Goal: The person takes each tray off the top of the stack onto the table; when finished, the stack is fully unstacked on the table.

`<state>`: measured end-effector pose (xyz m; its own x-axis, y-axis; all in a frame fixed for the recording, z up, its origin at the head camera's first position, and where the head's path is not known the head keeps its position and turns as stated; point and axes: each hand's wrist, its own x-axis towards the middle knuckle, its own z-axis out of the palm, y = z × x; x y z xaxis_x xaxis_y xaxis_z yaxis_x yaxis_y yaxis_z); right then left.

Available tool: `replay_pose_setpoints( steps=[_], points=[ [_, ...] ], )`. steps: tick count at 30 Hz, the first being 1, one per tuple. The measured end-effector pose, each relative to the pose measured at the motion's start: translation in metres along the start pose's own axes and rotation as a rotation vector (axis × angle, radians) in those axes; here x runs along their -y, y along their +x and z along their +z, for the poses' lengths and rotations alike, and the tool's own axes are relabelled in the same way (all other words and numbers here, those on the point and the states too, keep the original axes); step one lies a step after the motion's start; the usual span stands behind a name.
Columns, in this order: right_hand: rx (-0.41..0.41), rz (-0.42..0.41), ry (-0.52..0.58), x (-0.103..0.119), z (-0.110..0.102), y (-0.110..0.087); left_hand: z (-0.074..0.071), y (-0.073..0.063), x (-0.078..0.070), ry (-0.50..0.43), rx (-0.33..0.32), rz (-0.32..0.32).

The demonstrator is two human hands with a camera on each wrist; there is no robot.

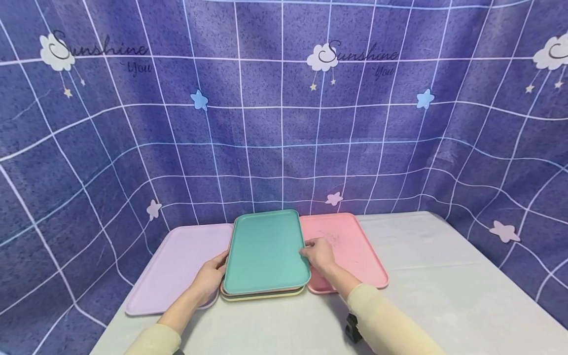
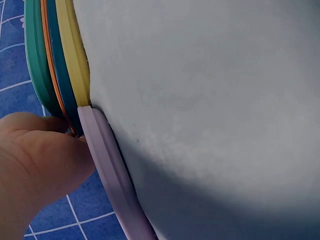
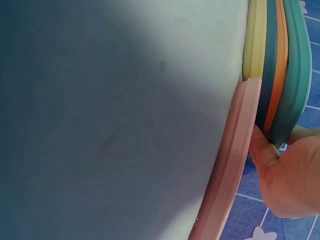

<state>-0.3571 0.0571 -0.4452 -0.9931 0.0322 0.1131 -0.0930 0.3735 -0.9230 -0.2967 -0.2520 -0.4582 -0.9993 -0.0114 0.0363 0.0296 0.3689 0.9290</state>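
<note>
A green tray (image 1: pixel 266 251) tops a stack in the middle of the table. Below it show the edges of an orange tray (image 3: pixel 281 60), a dark blue tray (image 3: pixel 270 60) and a yellow tray (image 3: pixel 254 45). My left hand (image 1: pixel 207 281) grips the green tray's left edge, its fingertips partly hidden behind the rims in the left wrist view. On the opposite side, my right hand (image 1: pixel 320 254) pinches the green tray's right edge, thumb and fingers at the rim. A purple tray (image 1: pixel 191 261) lies left of the stack and a pink tray (image 1: pixel 346 246) lies right of it.
A pale cloth covers the table (image 1: pixel 443 286). Behind it and at both sides hangs a blue checked curtain (image 1: pixel 284 128) with clouds and stars. Below the right forearm a black wrist device (image 1: pixel 352 328) shows.
</note>
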Motion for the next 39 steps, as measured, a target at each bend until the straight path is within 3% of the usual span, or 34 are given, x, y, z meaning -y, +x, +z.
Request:
replay_pose_setpoints(
  steps=[7, 20, 30, 39],
  points=[
    [0.004, 0.036, 0.065, 0.001, -0.003, -0.001, 0.001, -0.002, 0.0, 0.011, 0.005, 0.022],
    [0.108, 0.121, 0.121, 0.003, -0.016, -0.005, 0.003, -0.006, -0.004, 0.011, 0.036, 0.012],
    [0.076, 0.156, 0.139, -0.002, -0.024, -0.008, 0.003, -0.007, -0.007, 0.073, 0.02, -0.007],
    [0.069, 0.152, 0.198, -0.008, -0.034, -0.009, 0.003, -0.005, -0.004, 0.043, 0.02, -0.006]
  ],
)
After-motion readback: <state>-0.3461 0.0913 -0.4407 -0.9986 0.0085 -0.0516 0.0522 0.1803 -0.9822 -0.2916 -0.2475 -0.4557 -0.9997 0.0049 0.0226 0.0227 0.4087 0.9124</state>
